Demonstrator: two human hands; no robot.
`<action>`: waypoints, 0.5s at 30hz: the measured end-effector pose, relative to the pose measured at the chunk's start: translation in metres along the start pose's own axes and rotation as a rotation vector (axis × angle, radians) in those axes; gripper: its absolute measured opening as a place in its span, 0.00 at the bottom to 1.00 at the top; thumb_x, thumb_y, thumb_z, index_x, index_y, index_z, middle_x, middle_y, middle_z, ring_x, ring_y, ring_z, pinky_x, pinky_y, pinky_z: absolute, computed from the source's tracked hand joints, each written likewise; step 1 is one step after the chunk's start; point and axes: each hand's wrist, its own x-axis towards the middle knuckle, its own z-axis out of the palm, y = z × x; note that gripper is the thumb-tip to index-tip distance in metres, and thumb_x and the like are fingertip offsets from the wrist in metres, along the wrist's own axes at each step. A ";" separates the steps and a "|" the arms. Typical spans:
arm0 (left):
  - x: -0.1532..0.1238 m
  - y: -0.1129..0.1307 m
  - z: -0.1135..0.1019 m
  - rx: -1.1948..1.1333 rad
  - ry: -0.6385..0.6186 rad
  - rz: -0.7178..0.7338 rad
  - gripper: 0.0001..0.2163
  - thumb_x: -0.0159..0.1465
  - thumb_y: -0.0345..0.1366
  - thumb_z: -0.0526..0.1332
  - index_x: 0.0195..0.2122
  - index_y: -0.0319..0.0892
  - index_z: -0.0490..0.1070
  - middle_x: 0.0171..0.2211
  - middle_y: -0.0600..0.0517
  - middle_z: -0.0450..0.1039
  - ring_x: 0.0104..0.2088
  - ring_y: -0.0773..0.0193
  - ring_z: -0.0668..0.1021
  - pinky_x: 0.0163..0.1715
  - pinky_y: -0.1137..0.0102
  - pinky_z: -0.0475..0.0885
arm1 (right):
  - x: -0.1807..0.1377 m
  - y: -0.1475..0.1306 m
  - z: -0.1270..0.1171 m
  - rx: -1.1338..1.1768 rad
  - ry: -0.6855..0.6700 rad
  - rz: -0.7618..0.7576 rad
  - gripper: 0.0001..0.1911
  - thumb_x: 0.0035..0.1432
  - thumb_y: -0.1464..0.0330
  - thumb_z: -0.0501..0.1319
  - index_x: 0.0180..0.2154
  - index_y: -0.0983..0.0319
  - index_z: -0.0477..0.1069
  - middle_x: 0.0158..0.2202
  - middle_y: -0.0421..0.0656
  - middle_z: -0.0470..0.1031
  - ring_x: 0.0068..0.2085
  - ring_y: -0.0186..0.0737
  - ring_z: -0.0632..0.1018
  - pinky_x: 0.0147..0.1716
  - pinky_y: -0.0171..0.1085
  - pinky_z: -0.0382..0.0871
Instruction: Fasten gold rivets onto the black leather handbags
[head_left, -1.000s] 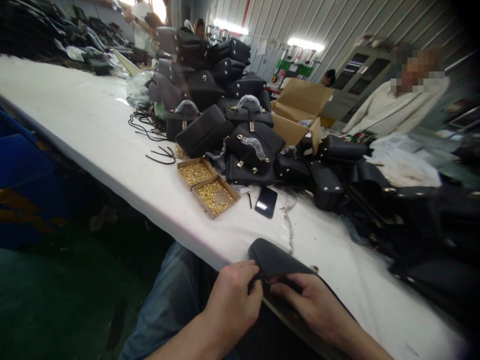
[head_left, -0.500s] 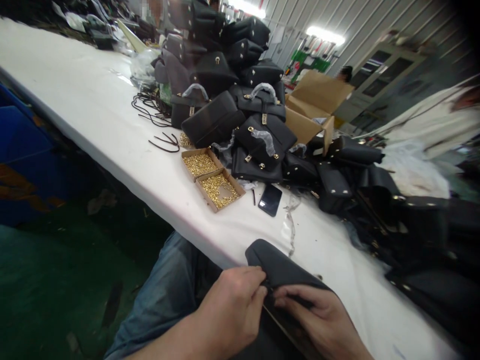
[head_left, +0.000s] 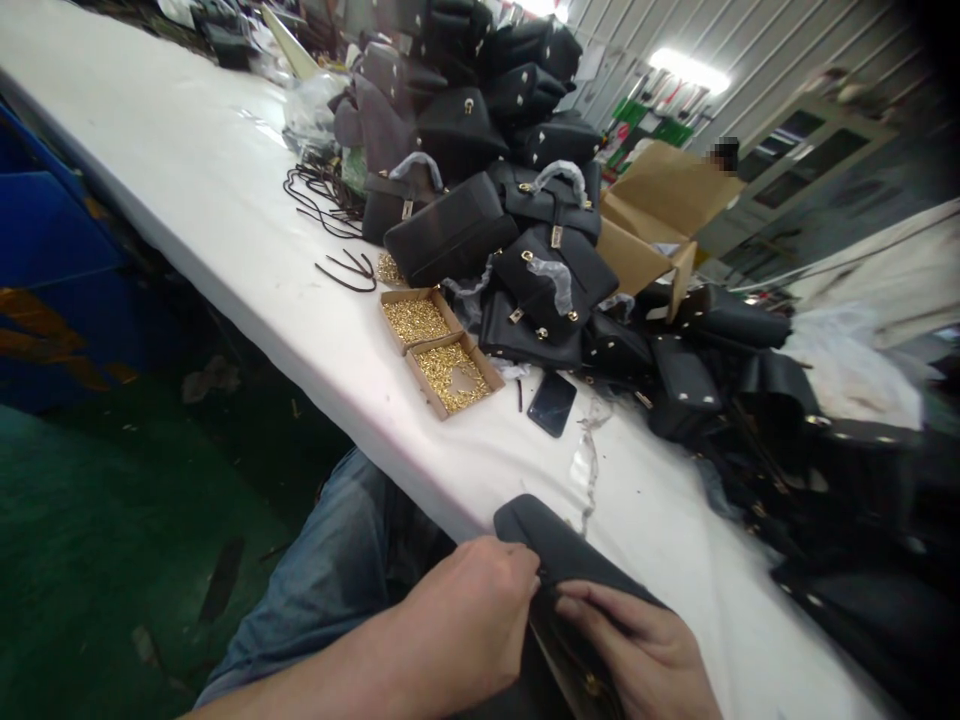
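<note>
A black leather bag [head_left: 577, 545] rests at the table's front edge, partly over my lap, with its opening facing me. My left hand [head_left: 480, 610] is closed at the rim of the bag, thumb and fingers pinched together; whatever small piece they hold is hidden. My right hand [head_left: 637, 640] grips the bag's edge just to the right, thumb on the near side. The fingertips of both hands are close together. A bit of gold metal [head_left: 594, 685] shows inside the bag, below my right hand.
Two shallow cardboard boxes of small gold hardware [head_left: 450, 375] sit on the white table [head_left: 322, 350]. A phone [head_left: 553, 404] lies beside a strip of clear plastic [head_left: 586, 460]. Black handbags [head_left: 555, 280] are piled behind, near an open carton [head_left: 660, 200]. Dark cords [head_left: 349, 270] lie left.
The view has shifted, so the table and piled bags appear slightly further right. Both hands stay at the bag's rim, and more of its inside shows below my right hand.
</note>
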 end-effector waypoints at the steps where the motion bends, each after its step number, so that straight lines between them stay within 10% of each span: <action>1: -0.001 -0.001 0.001 -0.005 0.015 -0.001 0.07 0.71 0.27 0.56 0.40 0.42 0.72 0.36 0.43 0.79 0.36 0.51 0.82 0.37 0.63 0.74 | 0.001 0.000 0.001 0.008 0.006 0.011 0.24 0.51 0.46 0.76 0.38 0.59 0.89 0.40 0.48 0.86 0.41 0.55 0.87 0.42 0.38 0.86; 15: -0.003 -0.006 0.008 0.052 -0.048 -0.002 0.04 0.70 0.30 0.55 0.37 0.41 0.65 0.37 0.46 0.78 0.38 0.54 0.81 0.36 0.62 0.66 | 0.004 -0.002 0.010 0.092 0.034 -0.022 0.23 0.50 0.48 0.76 0.34 0.62 0.88 0.32 0.50 0.84 0.32 0.49 0.85 0.30 0.32 0.81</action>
